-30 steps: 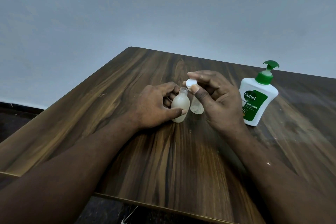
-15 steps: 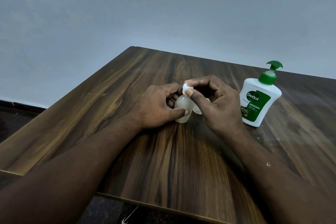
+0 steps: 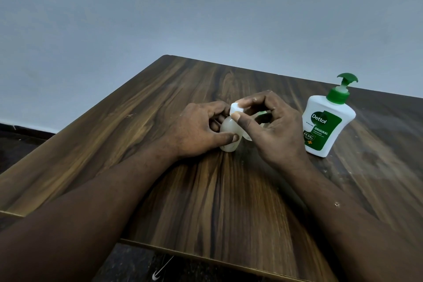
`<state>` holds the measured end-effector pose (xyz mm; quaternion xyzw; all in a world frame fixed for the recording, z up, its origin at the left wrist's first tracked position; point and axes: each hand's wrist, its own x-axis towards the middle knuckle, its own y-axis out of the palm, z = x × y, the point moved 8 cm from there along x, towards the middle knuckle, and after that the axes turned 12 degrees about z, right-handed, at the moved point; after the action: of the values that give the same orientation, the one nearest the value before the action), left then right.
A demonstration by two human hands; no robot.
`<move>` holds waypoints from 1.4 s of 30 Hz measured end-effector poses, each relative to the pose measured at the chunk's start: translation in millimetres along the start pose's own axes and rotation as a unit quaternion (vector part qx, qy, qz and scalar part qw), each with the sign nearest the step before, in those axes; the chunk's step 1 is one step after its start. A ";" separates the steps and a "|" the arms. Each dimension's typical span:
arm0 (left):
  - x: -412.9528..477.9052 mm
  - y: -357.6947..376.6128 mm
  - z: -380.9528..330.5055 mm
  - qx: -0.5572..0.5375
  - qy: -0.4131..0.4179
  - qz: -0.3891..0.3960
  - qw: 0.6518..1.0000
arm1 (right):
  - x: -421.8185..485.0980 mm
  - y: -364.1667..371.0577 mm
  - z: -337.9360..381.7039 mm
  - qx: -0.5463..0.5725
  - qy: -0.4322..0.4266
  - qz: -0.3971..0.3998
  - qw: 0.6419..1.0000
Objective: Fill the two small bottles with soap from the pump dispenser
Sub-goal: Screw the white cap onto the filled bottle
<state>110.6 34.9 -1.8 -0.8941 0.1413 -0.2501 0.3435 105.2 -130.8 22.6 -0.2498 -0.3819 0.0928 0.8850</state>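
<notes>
A small translucent bottle point(image 3: 229, 129) holding pale soap stands upright on the wooden table point(image 3: 206, 201). My left hand point(image 3: 196, 130) grips its body. My right hand point(image 3: 274, 130) pinches a white cap point(image 3: 236, 109) between thumb and forefinger, on top of the bottle's neck. A second small clear bottle point(image 3: 247, 136) stands just behind to the right, mostly hidden by my right hand. The white Dettol pump dispenser point(image 3: 326, 121) with a green pump head stands upright to the right of my right hand.
The table's front edge point(image 3: 206, 256) runs close to me, its left edge slants away to the far corner. A plain grey wall rises behind. Dark floor shows at the left and below the front edge.
My right hand has brought the white cap down from above the bottles onto the neck of the bottle in my left hand. The dispenser has stayed put.
</notes>
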 end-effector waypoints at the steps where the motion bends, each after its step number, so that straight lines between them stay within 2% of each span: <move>1: -0.2 0.0 -1.4 -0.002 0.002 0.002 1.000 | 0.0 -0.2 -1.0 -0.003 0.004 -0.001 1.000; 8: 0.6 0.6 -1.0 0.003 0.012 -0.004 1.000 | -0.2 3.3 5.0 0.033 -0.010 0.033 0.999; 14: 1.1 0.8 0.1 0.006 0.011 -0.001 1.000 | 0.5 5.6 3.3 -0.022 -0.009 0.022 0.999; 20: 1.4 2.0 2.4 -0.012 0.007 0.002 1.000 | 0.4 3.8 4.9 0.031 -0.008 0.033 0.999; 27: 0.6 -0.2 -1.7 0.010 0.013 -0.001 1.000 | -0.4 6.5 2.9 -0.016 0.002 0.028 0.999; 34: 0.7 1.3 6.0 -0.007 -0.015 -0.001 1.000 | 0.5 6.5 0.6 0.039 0.014 0.032 0.999; 39: 0.3 1.7 9.4 -0.021 -0.026 -0.008 0.999 | 1.5 8.9 -7.1 0.126 0.073 0.028 0.989; 42: 0.4 1.2 8.9 -0.007 -0.034 -0.022 0.999 | 1.3 9.3 -5.0 0.147 0.078 0.019 0.986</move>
<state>115.6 38.6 -8.2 -0.9073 0.1115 -0.2257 0.3368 109.9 -124.3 15.8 -0.1306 -0.2886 0.1448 0.9374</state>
